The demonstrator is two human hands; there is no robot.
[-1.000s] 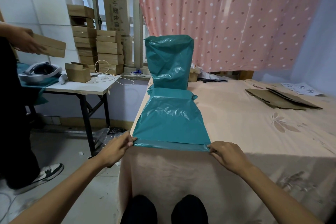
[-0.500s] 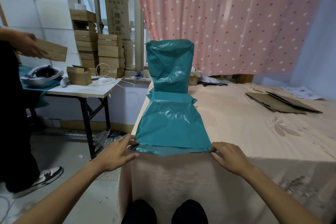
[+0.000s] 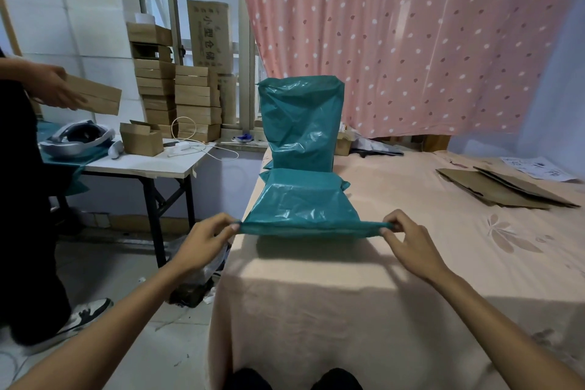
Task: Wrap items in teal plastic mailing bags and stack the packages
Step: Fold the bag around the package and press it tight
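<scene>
The left hand [image 3: 202, 241] pinches the near-left corner of the teal mailing bag [image 3: 304, 203]; the right hand [image 3: 408, 239] pinches the near-right corner. Both hands are clamped on the bag's near edge, which is raised off the peach bedsheet [image 3: 395, 218] and pulled taut; half a second ago that edge lay on the sheet. Directly beyond the bag stands an upright stack of teal packages [image 3: 300, 123]. Right of the bag lie flattened cardboard sheets [image 3: 500, 187]. Left of the bag, a white folding table [image 3: 142, 163] carries stacked cardboard boxes [image 3: 196, 104]. A second person's hand [image 3: 53, 89] holds a cardboard box [image 3: 95, 98] there.
</scene>
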